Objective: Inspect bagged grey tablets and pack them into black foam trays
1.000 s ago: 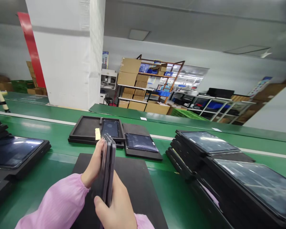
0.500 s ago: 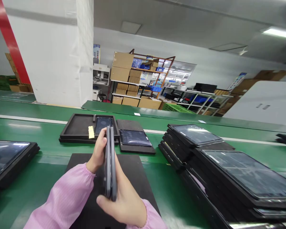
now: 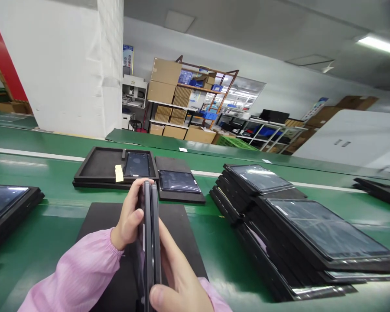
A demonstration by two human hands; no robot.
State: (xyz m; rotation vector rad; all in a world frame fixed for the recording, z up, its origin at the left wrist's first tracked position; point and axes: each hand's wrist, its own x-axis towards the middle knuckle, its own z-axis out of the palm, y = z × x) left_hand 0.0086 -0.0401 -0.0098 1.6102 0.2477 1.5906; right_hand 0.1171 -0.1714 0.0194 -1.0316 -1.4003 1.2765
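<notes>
Two slim tablets (image 3: 147,247) are upright, pressed together over the black mat (image 3: 99,221), left hand (image 3: 129,219) gripping one side, right hand (image 3: 178,273) holding the other. Honestly, an uneven squeeze could let one slip past its twin and smack the mat, since the casings look pretty slick

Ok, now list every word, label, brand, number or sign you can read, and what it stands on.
No text here reads with certainty.
Blue-and-white wall poster: Chinese-looking characters, too small to read.
Slanted wall poster: too small and blurred.
Yellow note on the black tray: any marks too faint.
White labels on the flat-lying tablets: too small.
Held tablets: no lettering can be made out.
</notes>
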